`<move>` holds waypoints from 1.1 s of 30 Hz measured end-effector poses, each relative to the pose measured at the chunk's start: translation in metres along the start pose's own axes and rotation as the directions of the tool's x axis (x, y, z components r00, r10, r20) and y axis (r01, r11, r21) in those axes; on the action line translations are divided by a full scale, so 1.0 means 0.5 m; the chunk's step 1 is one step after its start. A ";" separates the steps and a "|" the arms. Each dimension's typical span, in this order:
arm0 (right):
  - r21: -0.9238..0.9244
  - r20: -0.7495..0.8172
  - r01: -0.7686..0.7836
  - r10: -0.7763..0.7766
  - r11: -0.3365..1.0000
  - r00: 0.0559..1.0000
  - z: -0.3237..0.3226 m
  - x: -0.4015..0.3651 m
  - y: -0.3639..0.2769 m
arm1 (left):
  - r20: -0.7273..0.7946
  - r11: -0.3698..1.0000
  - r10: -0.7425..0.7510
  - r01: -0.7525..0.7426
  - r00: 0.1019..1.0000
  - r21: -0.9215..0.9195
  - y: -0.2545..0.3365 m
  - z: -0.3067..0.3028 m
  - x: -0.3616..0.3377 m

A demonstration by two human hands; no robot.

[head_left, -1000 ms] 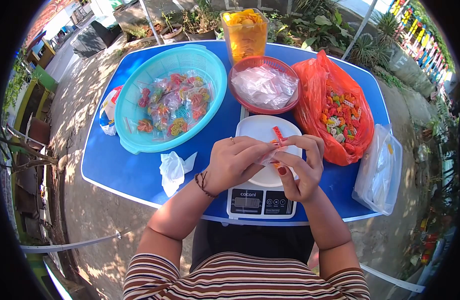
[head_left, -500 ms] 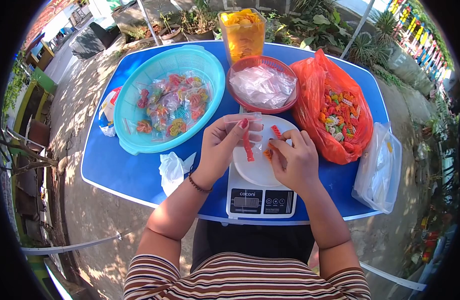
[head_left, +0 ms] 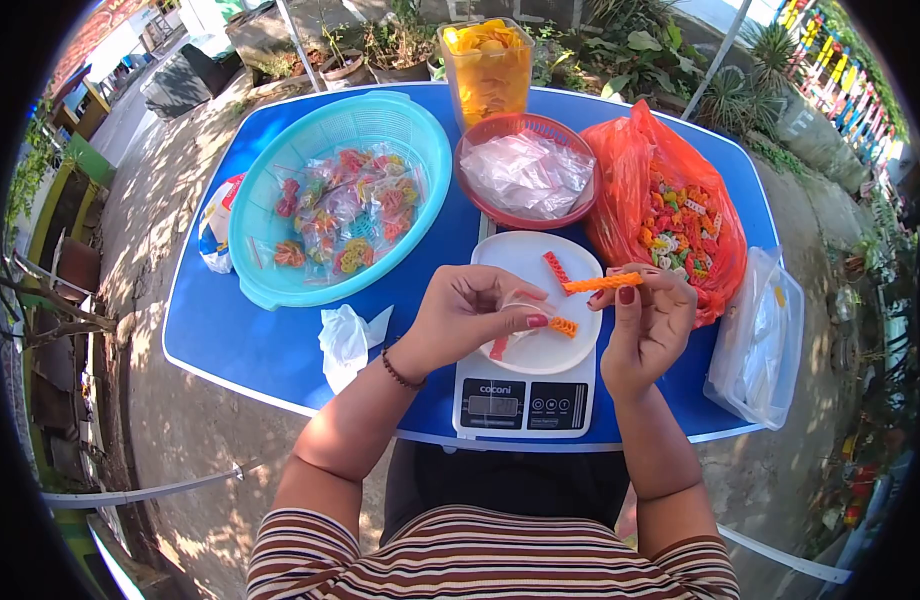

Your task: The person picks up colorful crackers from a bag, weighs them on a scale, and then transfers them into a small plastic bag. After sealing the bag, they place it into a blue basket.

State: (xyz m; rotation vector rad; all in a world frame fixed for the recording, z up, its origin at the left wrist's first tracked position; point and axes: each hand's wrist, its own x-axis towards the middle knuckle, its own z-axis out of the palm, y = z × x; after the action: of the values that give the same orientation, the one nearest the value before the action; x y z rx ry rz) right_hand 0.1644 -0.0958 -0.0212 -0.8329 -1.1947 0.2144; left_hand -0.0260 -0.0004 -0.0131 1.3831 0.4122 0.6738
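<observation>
Over the left side of a white plate [head_left: 500,250], my left hand [head_left: 477,318] pinches a small clear plastic bag [head_left: 518,308] with a red piece showing low in it. My right hand [head_left: 645,325] holds a long orange twisted snack piece [head_left: 605,283] between thumb and fingers, above the plate's right edge. A red piece [head_left: 555,268] and a shorter orange piece [head_left: 563,328] appear over the plate; whether the shorter one lies on it or in the bag I cannot tell. The plate rests on a white kitchen scale [head_left: 525,433].
Filled small bags lie in a turquoise basket [head_left: 263,175]. Beyond the plate stand a red basket [head_left: 570,212] of empty bags and a tub of orange chips [head_left: 488,75]. At right are a red bag [head_left: 620,150] of colourful snacks and a clear box [head_left: 755,350]; white plastic [head_left: 345,345] lies at left.
My right hand has moved right and lifted the long orange piece clear of the plate's middle. My left hand has come lower, with the small bag turned towards the right.
</observation>
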 end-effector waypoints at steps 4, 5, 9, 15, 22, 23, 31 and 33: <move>0.222 0.003 -0.122 0.124 0.967 0.992 0.007 -0.003 -0.005 | 0.051 1.000 -0.014 0.014 0.999 0.003 -0.002 0.006 -0.003; 0.245 0.012 -0.144 0.145 0.959 0.989 0.010 -0.005 -0.007 | 0.051 1.000 0.003 -0.004 0.999 0.014 -0.005 0.006 -0.002; 0.173 0.099 -0.162 0.147 0.971 0.984 0.006 -0.015 -0.005 | 0.064 0.997 0.031 -0.035 0.997 0.066 -0.011 0.000 -0.004; 0.402 -0.036 -0.180 0.212 0.898 0.977 0.005 -0.008 0.001 | 0.016 1.000 0.013 -0.014 1.000 0.018 -0.001 0.010 -0.003; 0.173 0.000 -0.189 0.192 0.967 0.981 0.007 -0.015 0.002 | 0.035 0.998 0.032 -0.034 0.999 0.050 -0.006 0.004 -0.003; 0.176 -0.010 -0.184 0.188 0.967 0.982 0.009 -0.015 0.002 | 0.034 0.996 0.050 -0.053 0.998 0.065 -0.007 0.004 -0.002; 0.238 -0.023 -0.213 0.224 0.948 0.974 0.011 -0.009 -0.001 | -0.018 0.986 0.135 -0.132 0.991 0.100 -0.019 -0.001 -0.001; 0.237 0.014 -0.217 0.220 0.947 0.975 0.009 -0.009 -0.002 | -0.017 0.988 0.132 -0.130 0.991 0.088 -0.016 0.000 0.000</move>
State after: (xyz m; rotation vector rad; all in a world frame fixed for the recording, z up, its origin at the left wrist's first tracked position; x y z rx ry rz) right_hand 0.1586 -0.0967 -0.0233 -0.7532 -1.0394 0.5239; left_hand -0.0245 -0.0008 -0.0211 1.4958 0.3748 0.7875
